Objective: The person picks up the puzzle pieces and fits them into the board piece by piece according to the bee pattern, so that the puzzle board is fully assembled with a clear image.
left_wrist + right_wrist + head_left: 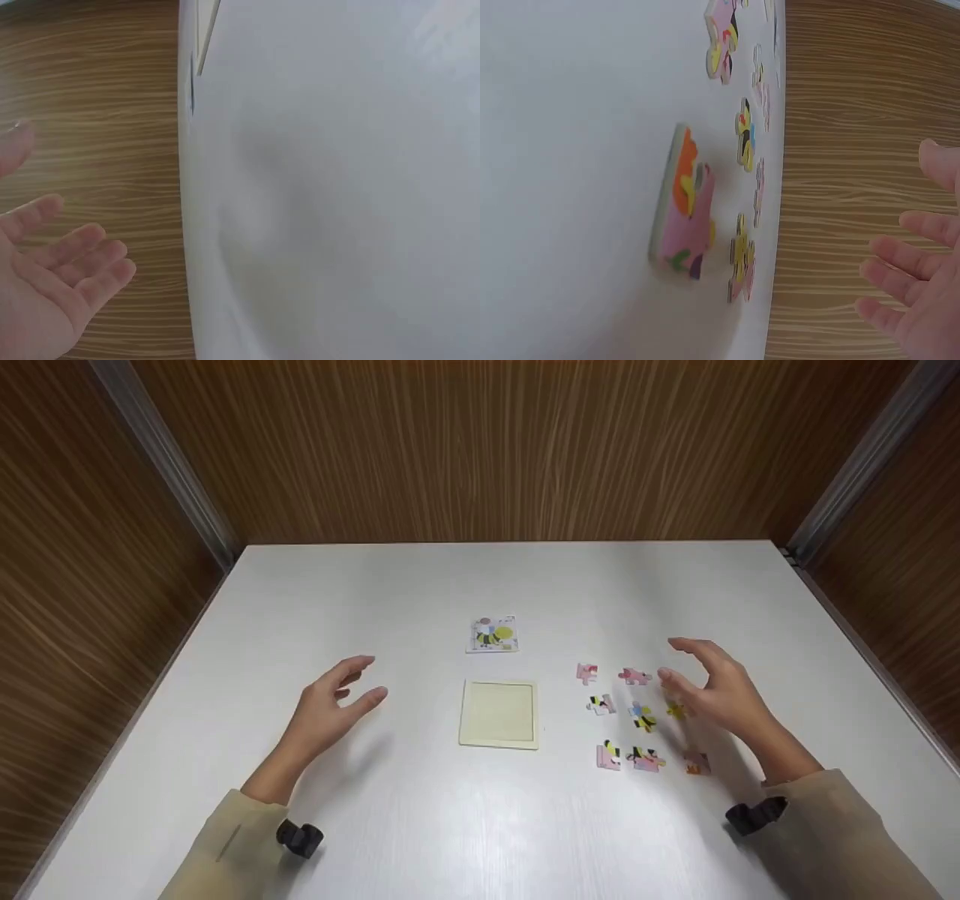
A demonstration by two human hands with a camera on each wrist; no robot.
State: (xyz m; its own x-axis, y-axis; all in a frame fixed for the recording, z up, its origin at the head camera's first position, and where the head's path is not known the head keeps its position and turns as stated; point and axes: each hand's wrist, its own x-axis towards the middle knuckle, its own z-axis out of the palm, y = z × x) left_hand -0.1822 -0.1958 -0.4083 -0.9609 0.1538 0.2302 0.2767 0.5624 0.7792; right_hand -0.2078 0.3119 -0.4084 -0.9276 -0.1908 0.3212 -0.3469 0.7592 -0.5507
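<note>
My left hand (324,709) hovers over the white table left of a square wooden puzzle tray (498,714), its fingers relaxed and nothing held. In the left wrist view the fingers (94,262) are loosely spread. On the other side, my right hand (721,691) hangs above the right edge of a group of puzzle pieces (643,717), also holding nothing. One pink piece with an orange patch (686,206) lies closest to the right wrist camera. Behind the tray lies a small square picture (493,635) of a bee. The right hand partly covers a yellow piece (676,710).
Several pink, yellow and black pieces lie in loose rows right of the tray, one of them a pink corner-like piece (587,673). Brown wood-grain panels (480,450) enclose the white table (480,825) at the back and both sides.
</note>
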